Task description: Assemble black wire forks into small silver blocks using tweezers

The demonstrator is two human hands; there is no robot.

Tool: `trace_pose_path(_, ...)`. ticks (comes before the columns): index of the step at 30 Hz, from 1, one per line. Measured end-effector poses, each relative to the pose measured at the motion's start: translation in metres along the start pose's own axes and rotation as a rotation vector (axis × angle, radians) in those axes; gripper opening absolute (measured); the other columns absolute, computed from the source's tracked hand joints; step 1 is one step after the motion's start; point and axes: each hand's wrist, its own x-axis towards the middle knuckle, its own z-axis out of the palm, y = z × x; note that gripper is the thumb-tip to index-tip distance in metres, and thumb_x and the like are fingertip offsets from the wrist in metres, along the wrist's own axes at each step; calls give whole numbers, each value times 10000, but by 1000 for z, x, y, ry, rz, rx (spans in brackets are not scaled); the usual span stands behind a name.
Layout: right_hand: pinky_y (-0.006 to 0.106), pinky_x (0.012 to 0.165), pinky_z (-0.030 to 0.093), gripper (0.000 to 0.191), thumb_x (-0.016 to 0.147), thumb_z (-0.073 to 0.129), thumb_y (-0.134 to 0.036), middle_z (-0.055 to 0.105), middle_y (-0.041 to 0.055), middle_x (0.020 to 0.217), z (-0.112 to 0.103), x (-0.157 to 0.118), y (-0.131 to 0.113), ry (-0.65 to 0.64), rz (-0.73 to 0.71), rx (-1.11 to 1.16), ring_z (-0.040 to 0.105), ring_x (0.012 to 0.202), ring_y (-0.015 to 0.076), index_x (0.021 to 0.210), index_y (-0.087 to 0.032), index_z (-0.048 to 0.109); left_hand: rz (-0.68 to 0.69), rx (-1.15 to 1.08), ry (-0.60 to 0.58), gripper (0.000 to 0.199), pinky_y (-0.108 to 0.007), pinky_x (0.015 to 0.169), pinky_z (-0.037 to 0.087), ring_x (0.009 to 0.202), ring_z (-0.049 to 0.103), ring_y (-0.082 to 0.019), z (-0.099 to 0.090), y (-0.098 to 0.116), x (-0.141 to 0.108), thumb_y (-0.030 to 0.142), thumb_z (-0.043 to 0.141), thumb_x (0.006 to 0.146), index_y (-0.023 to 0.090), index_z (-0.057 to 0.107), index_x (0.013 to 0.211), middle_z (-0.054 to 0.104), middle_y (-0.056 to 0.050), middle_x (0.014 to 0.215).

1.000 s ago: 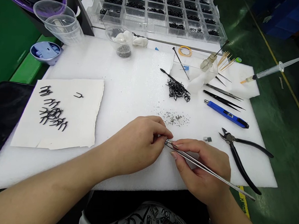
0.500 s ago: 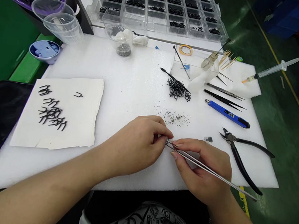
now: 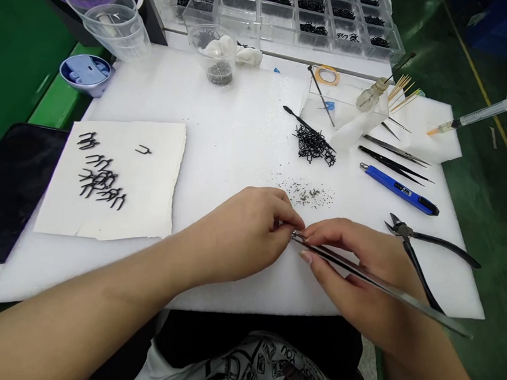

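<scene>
My left hand (image 3: pixel 241 235) pinches a tiny metal part (image 3: pixel 296 236) between thumb and forefinger. My right hand (image 3: pixel 361 267) grips long steel tweezers (image 3: pixel 385 287), whose tips meet that part. The part is too small and too covered by fingers to make out its shape. Above my hands lie grey and black specks (image 3: pixel 307 192) on the white foam sheet (image 3: pixel 242 108). Further up sits a tangled heap of black wire clips (image 3: pixel 314 145). Several more black clips lie on a torn white paper sheet (image 3: pixel 115 177) to the left of my left hand.
Black-handled side cutters (image 3: pixel 419 239) and a blue tool (image 3: pixel 399 188) lie to the right, below other tweezers (image 3: pixel 394 165). A compartment box of black clips (image 3: pixel 287 13) stands at the back. A cup of grey bits (image 3: pixel 219 54) and a syringe (image 3: pixel 476 113) are nearby.
The whole scene has shifted slightly up and right in view. My hands stay together on the tiny part, and my right hand now hides the small metal block seen earlier.
</scene>
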Motion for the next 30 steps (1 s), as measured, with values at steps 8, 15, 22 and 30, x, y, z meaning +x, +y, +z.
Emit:
trace_pose_path(8, 193, 558, 505, 161, 795, 689, -166, 721, -82, 809, -7, 7, -8, -56, 90, -102, 675, 699, 105, 892, -294, 675, 0, -14, -19, 300, -283, 769, 507, 862, 655, -163, -2, -1, 0, 141, 522, 839, 248, 792, 912, 734, 4, 994)
trace_pose_path(15, 239, 495, 470, 101, 810, 652, -186, 729, -37, 776, -5, 7, -18, -13, 39, -231, 655, 589, 127, 874, -258, 682, 2, -32, -4, 292, -283, 675, 482, 776, 638, -156, 0, -6, 1, 147, 528, 810, 248, 791, 888, 740, 5, 887)
trace_pose_path(22, 271, 555, 502, 124, 835, 623, -183, 725, 8, 832, -5, 14, -18, -92, -47, -355, 700, 706, 184, 949, -230, 629, -18, -62, -38, 265, -271, 581, 432, 618, 606, -145, -3, -6, 2, 140, 562, 770, 229, 797, 853, 695, -2, 659)
trace_pose_path(30, 269, 584, 518, 156, 870, 605, -198, 717, 5, 876, -3, 5, -8, -63, -134, -397, 681, 701, 156, 1023, -222, 611, 29, -23, 8, 261, -277, 541, 402, 586, 577, -156, -1, -7, 3, 137, 557, 746, 221, 799, 798, 688, -14, 638)
